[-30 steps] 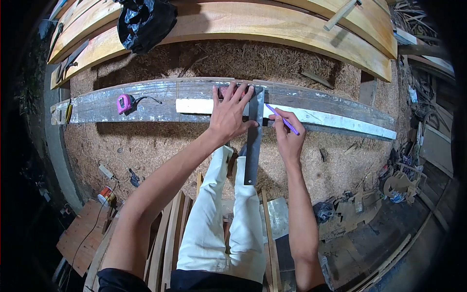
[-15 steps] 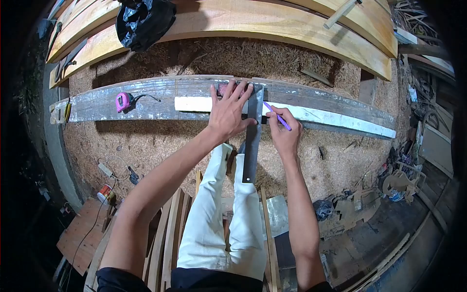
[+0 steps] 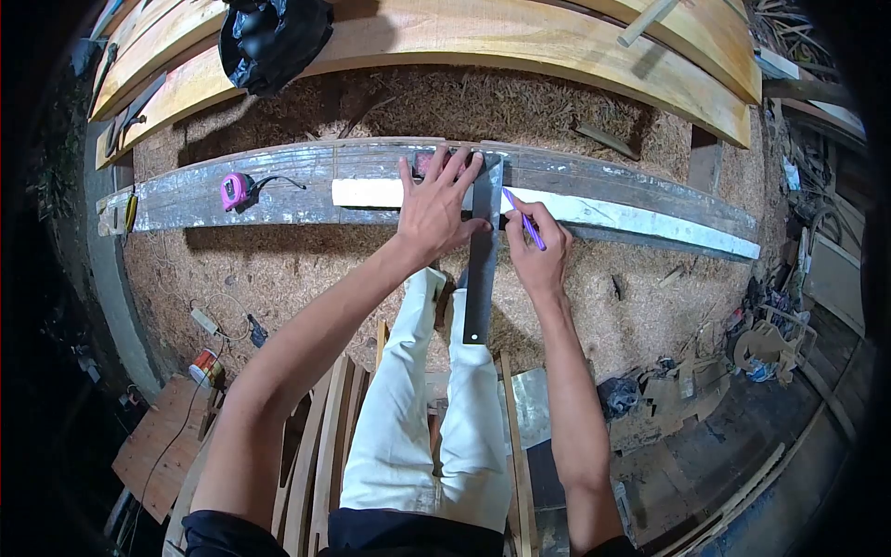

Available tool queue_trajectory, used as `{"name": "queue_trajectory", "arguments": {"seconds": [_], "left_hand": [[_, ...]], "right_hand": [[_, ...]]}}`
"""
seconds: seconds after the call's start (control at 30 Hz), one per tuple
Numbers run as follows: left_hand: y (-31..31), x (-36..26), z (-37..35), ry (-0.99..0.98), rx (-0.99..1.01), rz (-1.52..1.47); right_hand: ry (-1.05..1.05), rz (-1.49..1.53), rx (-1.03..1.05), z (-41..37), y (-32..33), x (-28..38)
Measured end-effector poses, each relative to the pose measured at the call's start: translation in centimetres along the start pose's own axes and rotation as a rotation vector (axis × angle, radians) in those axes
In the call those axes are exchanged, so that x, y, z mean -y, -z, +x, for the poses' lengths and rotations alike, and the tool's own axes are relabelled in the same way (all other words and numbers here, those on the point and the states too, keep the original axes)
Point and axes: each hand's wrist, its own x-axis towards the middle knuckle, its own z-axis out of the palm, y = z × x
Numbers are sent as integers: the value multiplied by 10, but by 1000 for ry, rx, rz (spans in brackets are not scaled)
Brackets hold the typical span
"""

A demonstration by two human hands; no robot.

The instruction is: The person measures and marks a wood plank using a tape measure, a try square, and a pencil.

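Observation:
A long white strip of wood (image 3: 640,221) lies along a worn grey plank (image 3: 297,209). Across the strip rests a carpenter's square (image 3: 483,265), its dark metal blade reaching down toward my legs. My left hand (image 3: 434,206) is spread over the strip, fingers apart at the square's reddish stock (image 3: 432,164) and thumb against the blade's left edge. In my right hand (image 3: 540,251) a purple pen (image 3: 530,227) is pinched, its tip at the blade's right edge on the white strip.
A pink tape measure (image 3: 236,191) sits on the plank to the left. Beyond lie thick pale boards (image 3: 520,37) with a black plastic bag (image 3: 274,42) and a hammer (image 3: 647,23). Wood shavings (image 3: 278,269) cover the ground. A red can (image 3: 204,367) stands lower left.
My right hand and the pen have shifted slightly left, and the pen stands a little steeper. My left hand and the square keep their place on the strip.

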Motion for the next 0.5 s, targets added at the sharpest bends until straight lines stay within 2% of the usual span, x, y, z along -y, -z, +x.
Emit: {"name": "queue_trajectory", "arguments": {"seconds": [0.5], "left_hand": [[1,-3,0,9,8,32]], "right_hand": [[44,-33,64,-10,5,4]]}}
